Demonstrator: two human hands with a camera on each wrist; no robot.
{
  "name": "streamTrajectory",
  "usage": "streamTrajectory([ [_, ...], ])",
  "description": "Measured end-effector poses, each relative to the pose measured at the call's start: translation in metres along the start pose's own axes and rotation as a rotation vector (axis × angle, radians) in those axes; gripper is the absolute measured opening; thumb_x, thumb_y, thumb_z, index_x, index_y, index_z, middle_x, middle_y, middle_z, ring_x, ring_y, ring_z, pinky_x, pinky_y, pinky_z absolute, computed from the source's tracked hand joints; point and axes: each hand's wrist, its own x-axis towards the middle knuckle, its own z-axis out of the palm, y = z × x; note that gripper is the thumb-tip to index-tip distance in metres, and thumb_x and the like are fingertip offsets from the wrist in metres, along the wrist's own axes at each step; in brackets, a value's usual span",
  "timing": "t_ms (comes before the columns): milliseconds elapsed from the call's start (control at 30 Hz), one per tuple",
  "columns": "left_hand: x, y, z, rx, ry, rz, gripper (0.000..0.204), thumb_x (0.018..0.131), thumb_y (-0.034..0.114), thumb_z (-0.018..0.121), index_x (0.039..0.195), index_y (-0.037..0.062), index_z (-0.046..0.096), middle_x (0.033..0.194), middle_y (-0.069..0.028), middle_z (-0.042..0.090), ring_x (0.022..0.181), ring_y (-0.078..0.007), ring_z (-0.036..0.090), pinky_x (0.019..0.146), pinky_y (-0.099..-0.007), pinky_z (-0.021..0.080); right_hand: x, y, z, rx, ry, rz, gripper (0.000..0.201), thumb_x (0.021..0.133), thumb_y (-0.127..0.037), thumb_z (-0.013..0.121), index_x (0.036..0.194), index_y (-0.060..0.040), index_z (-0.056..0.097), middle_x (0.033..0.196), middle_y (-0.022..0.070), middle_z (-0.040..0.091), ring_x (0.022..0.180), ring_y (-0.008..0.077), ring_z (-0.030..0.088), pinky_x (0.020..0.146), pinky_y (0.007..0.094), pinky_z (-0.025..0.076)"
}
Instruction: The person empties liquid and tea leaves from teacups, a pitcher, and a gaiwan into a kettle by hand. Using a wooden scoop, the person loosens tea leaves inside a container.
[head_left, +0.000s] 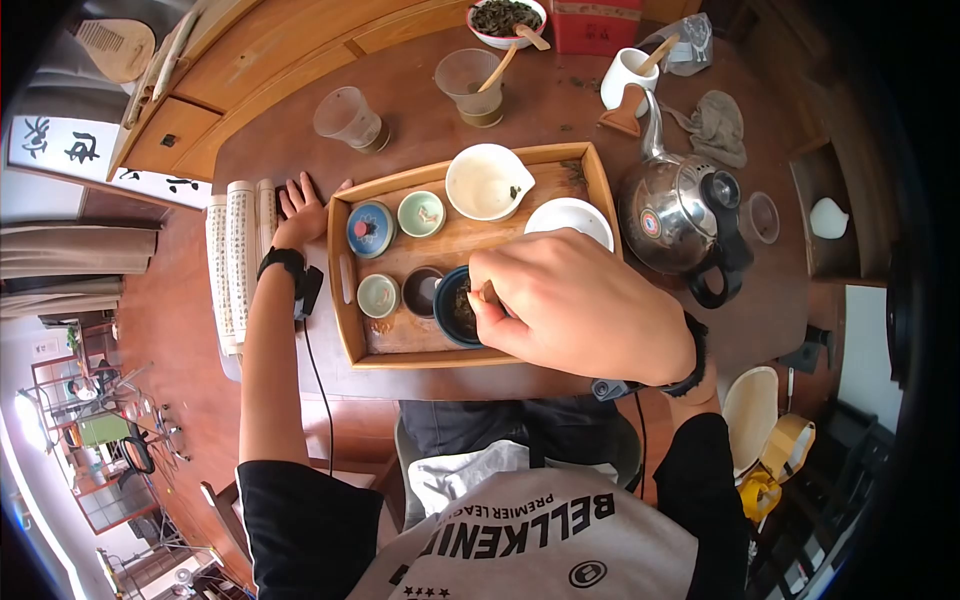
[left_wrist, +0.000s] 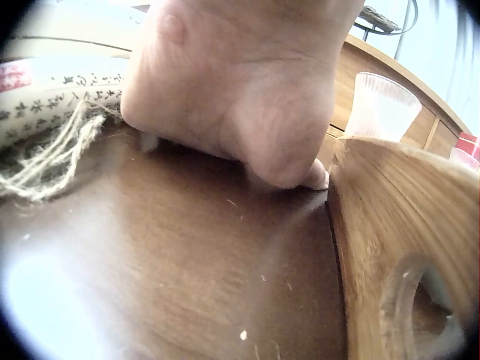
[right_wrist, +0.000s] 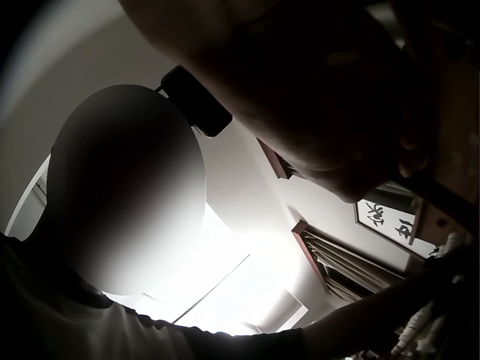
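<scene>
In the head view my right hand [head_left: 590, 300] is over the front right of a wooden tray [head_left: 345, 270]. Its thumb and fingers pinch a thin brown wooden stick [head_left: 488, 292], whose lower end is inside a dark blue bowl [head_left: 447, 318] with dark tea leaves in it. The hand hides part of that bowl. A dark cup [head_left: 421, 290] stands close on its left. My left hand [head_left: 300, 212] rests on the table with fingers spread, between the tray's left side and some rolled bamboo scrolls [head_left: 237, 260]. The left wrist view shows that hand's heel [left_wrist: 240, 105] beside the tray wall.
On the tray sit a white pitcher [head_left: 484, 183], a white bowl [head_left: 575, 216], pale green cups [head_left: 421, 214] and a blue lid [head_left: 371, 230]. A steel kettle [head_left: 675, 215] stands right of it. Clear plastic cups [head_left: 350, 118] and a leaf-filled bowl [head_left: 507, 20] are behind.
</scene>
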Motion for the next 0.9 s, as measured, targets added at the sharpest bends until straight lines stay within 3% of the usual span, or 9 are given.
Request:
streamTrajectory([
  [67,-0.048,0.032,-0.067,-0.338,-0.096,-0.172,0.107,0.081,0.081,0.040,0.156,0.0227,-0.008,0.163,-0.0132,-0.008,0.150,-0.0356,-0.005,0.116,-0.0600,0.010,0.001,0.000,-0.001,-0.003,0.016,-0.005,0.014,0.077,-0.007,0.066,0.076,-0.0014,0.052,0.068,0.0119,0.060,0.062,0.0311,0.060,0.060,0.0401,0.046],
  [167,-0.053,0.038,-0.074,-0.353,-0.112,-0.196,0.108,0.080,0.083,0.038,0.156,0.0225,-0.009,0.163,-0.0134,-0.008,0.150,-0.0355,-0.005,0.116,-0.0600,0.009,0.001,-0.002,-0.006,0.006,0.009,-0.002,0.014,0.077,-0.006,0.066,0.077,-0.0016,0.053,0.067,0.0113,0.060,0.061,0.0301,0.060,0.058,0.0395,0.046],
  [300,-0.034,0.025,-0.046,-0.295,-0.059,-0.182,0.110,0.078,0.086,0.036,0.156,0.0222,-0.008,0.163,-0.0135,-0.008,0.150,-0.0351,-0.005,0.117,-0.0587,0.008,-0.005,-0.007,-0.015,0.049,0.057,-0.043,0.013,0.074,-0.004,0.067,0.078,-0.0032,0.055,0.064,0.0071,0.058,0.057,0.0249,0.058,0.054,0.0359,0.046],
  [433,-0.045,0.028,-0.060,-0.298,-0.086,-0.152,0.114,0.074,0.090,0.034,0.156,0.0217,-0.007,0.163,-0.0135,-0.008,0.150,-0.0344,-0.005,0.117,-0.0586,0.008,-0.006,-0.009,-0.019,0.069,0.111,-0.075,0.014,0.072,-0.003,0.068,0.080,-0.0046,0.056,0.063,0.0041,0.056,0.056,0.0214,0.057,0.054,0.0331,0.046],
  [900,-0.064,0.037,-0.084,-0.355,-0.103,-0.149,0.122,0.068,0.096,0.031,0.157,0.0196,-0.003,0.163,-0.0141,-0.004,0.150,-0.0347,-0.003,0.117,-0.0582,0.007,0.008,0.000,-0.001,0.091,0.022,-0.016,0.013,0.076,-0.001,0.066,0.081,-0.0017,0.055,0.066,0.0085,0.056,0.059,0.0243,0.057,0.056,0.0350,0.045],
])
